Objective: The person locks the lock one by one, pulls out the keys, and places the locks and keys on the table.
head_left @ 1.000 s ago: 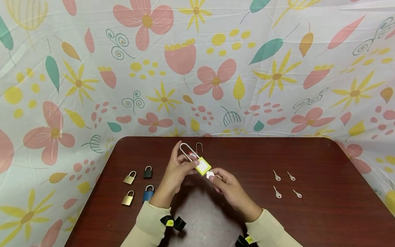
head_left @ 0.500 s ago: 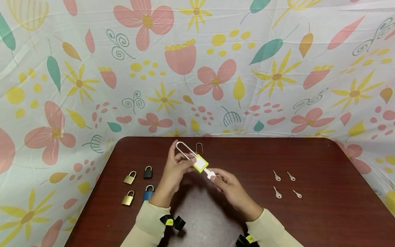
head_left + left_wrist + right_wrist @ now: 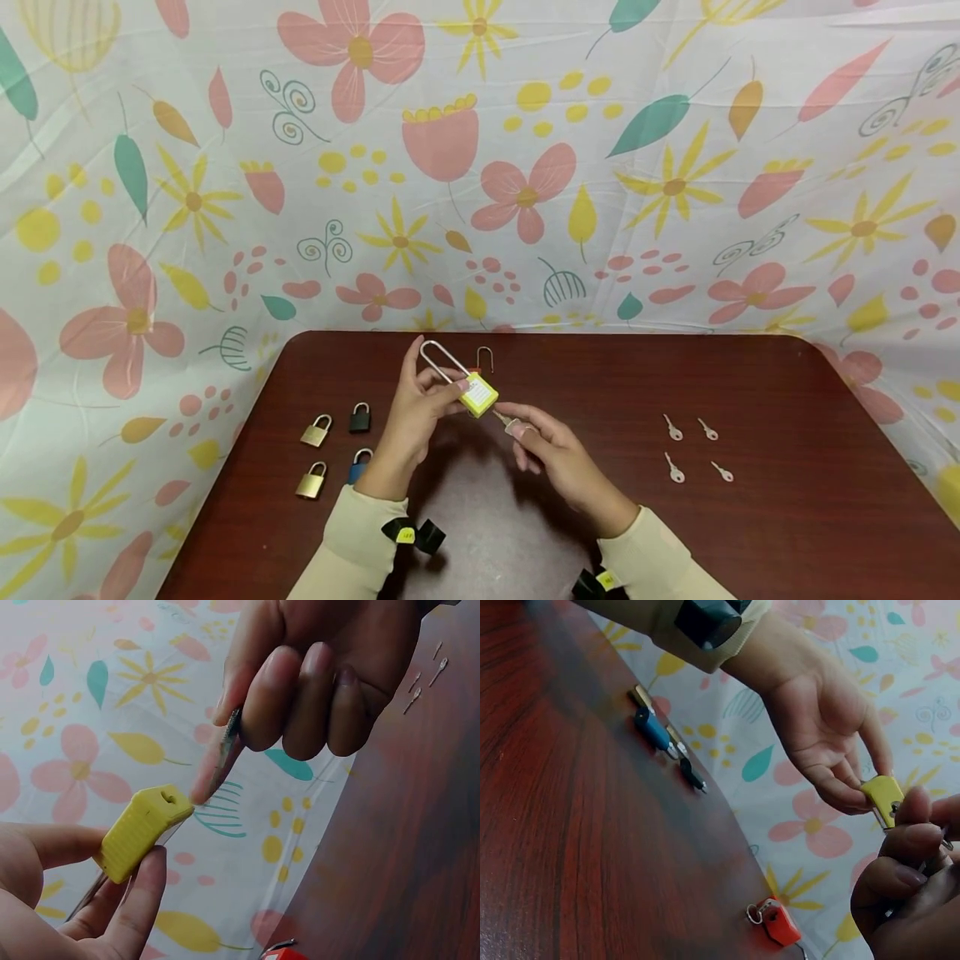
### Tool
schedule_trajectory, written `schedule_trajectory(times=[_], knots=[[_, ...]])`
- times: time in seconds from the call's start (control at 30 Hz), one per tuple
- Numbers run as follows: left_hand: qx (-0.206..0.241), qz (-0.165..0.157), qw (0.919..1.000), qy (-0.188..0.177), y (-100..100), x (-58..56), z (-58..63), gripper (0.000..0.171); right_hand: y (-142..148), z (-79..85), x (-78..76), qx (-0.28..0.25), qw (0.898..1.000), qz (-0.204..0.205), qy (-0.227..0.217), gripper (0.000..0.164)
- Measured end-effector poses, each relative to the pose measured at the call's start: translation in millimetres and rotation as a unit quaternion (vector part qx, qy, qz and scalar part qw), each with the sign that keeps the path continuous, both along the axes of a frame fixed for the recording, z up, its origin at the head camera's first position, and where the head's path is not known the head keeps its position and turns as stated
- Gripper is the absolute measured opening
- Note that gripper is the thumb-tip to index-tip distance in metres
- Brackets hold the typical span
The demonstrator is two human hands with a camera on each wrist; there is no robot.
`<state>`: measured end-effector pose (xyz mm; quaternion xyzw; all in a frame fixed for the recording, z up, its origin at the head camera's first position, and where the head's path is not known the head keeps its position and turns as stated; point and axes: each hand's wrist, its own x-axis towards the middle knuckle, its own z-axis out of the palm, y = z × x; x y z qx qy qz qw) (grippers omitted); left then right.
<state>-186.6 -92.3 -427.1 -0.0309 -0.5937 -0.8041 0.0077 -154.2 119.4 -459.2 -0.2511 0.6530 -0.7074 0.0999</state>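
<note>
My left hand [image 3: 416,412] holds a yellow padlock [image 3: 480,395] up above the table, thumb on its white label and fingers behind. Its long silver shackle points up and to the left. In the left wrist view the keyhole in the base of the yellow body faces the other hand. My right hand [image 3: 555,450] pinches a small silver key [image 3: 512,423] between thumb and index finger, a ring at its bow. The key's tip is just off the padlock's base, apart from the keyhole. In the right wrist view the fingers hide most of the key.
A red padlock [image 3: 780,922] with a key and ring in it lies behind the hands. Brass padlocks [image 3: 311,482], a black padlock [image 3: 360,419] and a blue padlock [image 3: 358,471] stand at left. Several loose keys [image 3: 676,472] lie at right on the brown table [image 3: 787,533].
The yellow padlock has moved left and slightly up with my left hand. The key, at first in its base, has come out and stays in my right hand, which has hardly moved.
</note>
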Motion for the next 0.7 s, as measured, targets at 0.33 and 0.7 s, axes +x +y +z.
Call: schedule_trajectory(times=[0.33,0.7], knots=[[0.007,0.004,0.9996,0.027,-2.2,3.1,5.9,0.088,3.8,5.1,-2.3,-0.02,0.999,-0.025,-0.001,0.028],[-0.005,0.011,0.9993,0.035,-11.0,9.0,18.9,0.069,16.5,23.1,-4.6,-0.076,0.995,-0.06,-0.008,0.015]])
